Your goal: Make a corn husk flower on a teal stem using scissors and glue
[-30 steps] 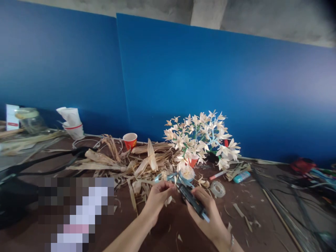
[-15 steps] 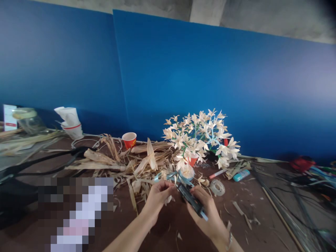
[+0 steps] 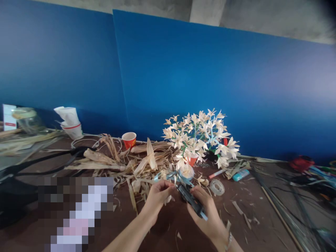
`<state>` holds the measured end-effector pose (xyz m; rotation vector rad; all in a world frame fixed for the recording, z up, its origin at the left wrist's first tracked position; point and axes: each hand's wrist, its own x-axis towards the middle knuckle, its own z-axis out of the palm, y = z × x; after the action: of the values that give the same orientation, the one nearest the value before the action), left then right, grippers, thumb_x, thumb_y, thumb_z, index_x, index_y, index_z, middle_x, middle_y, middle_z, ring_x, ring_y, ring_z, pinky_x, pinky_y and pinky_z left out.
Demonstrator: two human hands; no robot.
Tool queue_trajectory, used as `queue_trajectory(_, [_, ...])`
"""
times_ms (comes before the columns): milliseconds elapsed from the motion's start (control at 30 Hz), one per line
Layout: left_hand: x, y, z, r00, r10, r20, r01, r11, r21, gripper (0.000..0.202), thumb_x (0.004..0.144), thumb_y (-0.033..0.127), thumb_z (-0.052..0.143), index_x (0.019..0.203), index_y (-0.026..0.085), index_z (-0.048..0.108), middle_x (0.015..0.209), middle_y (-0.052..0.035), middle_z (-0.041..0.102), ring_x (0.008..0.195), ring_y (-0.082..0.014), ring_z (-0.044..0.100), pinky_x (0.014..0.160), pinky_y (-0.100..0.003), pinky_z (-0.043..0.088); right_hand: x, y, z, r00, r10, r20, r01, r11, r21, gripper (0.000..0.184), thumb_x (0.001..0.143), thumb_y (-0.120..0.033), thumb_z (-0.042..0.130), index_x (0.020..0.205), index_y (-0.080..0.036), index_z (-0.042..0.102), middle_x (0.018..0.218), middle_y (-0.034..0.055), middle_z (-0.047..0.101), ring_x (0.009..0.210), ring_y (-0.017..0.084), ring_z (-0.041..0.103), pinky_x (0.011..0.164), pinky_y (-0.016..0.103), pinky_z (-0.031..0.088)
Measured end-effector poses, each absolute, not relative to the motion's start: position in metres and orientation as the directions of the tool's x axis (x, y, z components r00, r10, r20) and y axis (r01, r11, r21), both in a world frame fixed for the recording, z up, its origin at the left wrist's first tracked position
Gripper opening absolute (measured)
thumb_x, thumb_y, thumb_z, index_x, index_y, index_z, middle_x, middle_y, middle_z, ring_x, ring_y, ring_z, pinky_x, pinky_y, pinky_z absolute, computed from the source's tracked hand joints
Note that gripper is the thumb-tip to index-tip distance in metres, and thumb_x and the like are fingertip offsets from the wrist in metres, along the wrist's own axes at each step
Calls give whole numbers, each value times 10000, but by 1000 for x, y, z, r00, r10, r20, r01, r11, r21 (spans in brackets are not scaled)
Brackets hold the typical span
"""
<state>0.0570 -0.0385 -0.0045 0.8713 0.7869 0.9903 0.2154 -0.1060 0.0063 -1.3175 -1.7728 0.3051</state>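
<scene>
My right hand (image 3: 207,208) is wrapped around a black hot glue gun (image 3: 191,197), and a pale glue stick (image 3: 204,215) pokes out of its rear end. The nozzle points up and left, close to the fingertips of my left hand (image 3: 159,197). Those fingers are pinched on a small pale husk piece (image 3: 168,200), mostly covered by the fingers. Just beyond the nozzle, scissors with light blue handles (image 3: 185,178) lie near a round tub (image 3: 187,172). Behind them stands a bunch of cream husk flowers (image 3: 199,136) on green and blue stems.
Dried corn husks (image 3: 118,162) are heaped left of the flowers, with a red paper cup (image 3: 129,140) behind. To the right lie a roll of clear tape (image 3: 217,187), a marker (image 3: 216,173) and a turquoise packet (image 3: 240,175). Cables (image 3: 291,185) run along the right side.
</scene>
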Motion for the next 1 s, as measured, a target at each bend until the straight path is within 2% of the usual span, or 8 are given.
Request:
queue_trajectory(400, [57,-41,4,335,925,-180,-340,297,892,289,551,356,760,611,121,603,500,-13,631,438,-106,543,470,-201,383,217,-106,8,-43,908,417,675,334,-657,100,719,-92,498,747,-188,499,754,29,521,681,157,531,619,243,432])
queue_trajectory(567, [57,-37,-3,314,934,-170,-294,265,918,292,560,381,737,622,133,595,466,15,586,388,-80,470,429,-190,333,222,-103,10,-9,907,420,722,296,-625,103,710,-89,491,711,-192,487,734,27,535,657,151,521,594,234,411])
queue_trajectory(633, [57,-35,-6,281,949,-145,-252,219,943,286,549,381,733,597,136,593,446,29,557,389,-80,455,423,-188,320,223,-106,16,-61,904,424,732,329,-596,106,685,-95,504,726,-192,495,727,24,541,645,149,514,579,231,402])
queue_trajectory(700, [56,-34,-7,237,967,-95,-179,140,974,267,537,365,732,573,133,605,453,30,550,418,-86,463,433,-189,320,223,-113,24,-185,896,403,714,404,-571,97,667,-125,526,729,-194,500,709,14,542,619,143,502,559,225,393])
queue_trajectory(767, [55,-33,-8,234,971,-49,-90,72,993,238,571,355,708,597,129,637,494,20,571,459,-95,479,458,-192,336,225,-121,31,-232,895,380,703,425,-571,60,682,-165,532,719,-197,497,663,-2,537,569,130,485,524,214,380])
queue_trajectory(867, [53,-33,-8,225,973,-53,-40,64,997,241,609,375,673,626,136,645,492,20,567,447,-101,470,444,-199,332,236,-128,35,-52,941,335,804,238,-545,37,729,-196,509,765,-202,512,624,-9,557,536,133,505,505,215,372])
queue_trajectory(933, [52,-34,-6,183,983,-36,-46,45,998,237,601,372,678,625,138,644,506,15,573,462,-105,481,449,-198,338,252,-128,30,124,957,261,901,1,-433,98,716,-195,517,814,-206,516,662,5,596,583,166,556,533,236,381])
queue_trajectory(1000, [50,-34,-3,152,987,-47,-48,55,997,234,608,366,679,634,136,646,481,19,555,445,-98,471,433,-191,325,269,-126,19,296,937,186,927,-235,-293,208,682,-175,534,888,-184,509,784,53,627,718,222,603,597,267,403])
